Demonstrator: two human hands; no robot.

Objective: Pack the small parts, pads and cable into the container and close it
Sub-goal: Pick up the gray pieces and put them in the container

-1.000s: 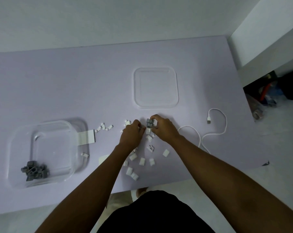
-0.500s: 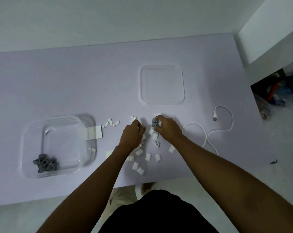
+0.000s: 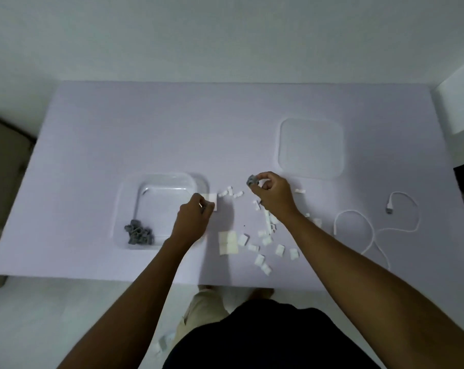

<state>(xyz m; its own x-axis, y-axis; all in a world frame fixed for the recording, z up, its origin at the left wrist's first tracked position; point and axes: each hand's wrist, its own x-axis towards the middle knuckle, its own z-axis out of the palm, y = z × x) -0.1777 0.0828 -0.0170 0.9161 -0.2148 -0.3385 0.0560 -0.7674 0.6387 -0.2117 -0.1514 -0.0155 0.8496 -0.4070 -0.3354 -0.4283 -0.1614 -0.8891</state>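
Observation:
A clear square container (image 3: 159,187) stands on the table's left half, with a heap of grey small parts (image 3: 139,231) in its near-left corner. My left hand (image 3: 193,221) hovers at the container's right rim, fingers curled round something small and pale. My right hand (image 3: 275,195) pinches a grey part (image 3: 252,180) between thumb and fingers, raised above the table. White small parts (image 3: 265,251) lie scattered under and near my right forearm. One white pad (image 3: 227,242) lies near the front edge, another pad (image 3: 213,205) beside the container. The white cable (image 3: 369,230) curls at the right.
The clear lid (image 3: 310,147) lies flat at the back right of the lilac table (image 3: 145,129). Three white parts (image 3: 229,192) sit between my hands. The table's front edge runs just below the scattered parts. A small white piece (image 3: 163,342) lies on the floor.
My left hand has left the pile and moved left to the container's rim. My right hand has lifted off the table with the grey part. The view has swung left.

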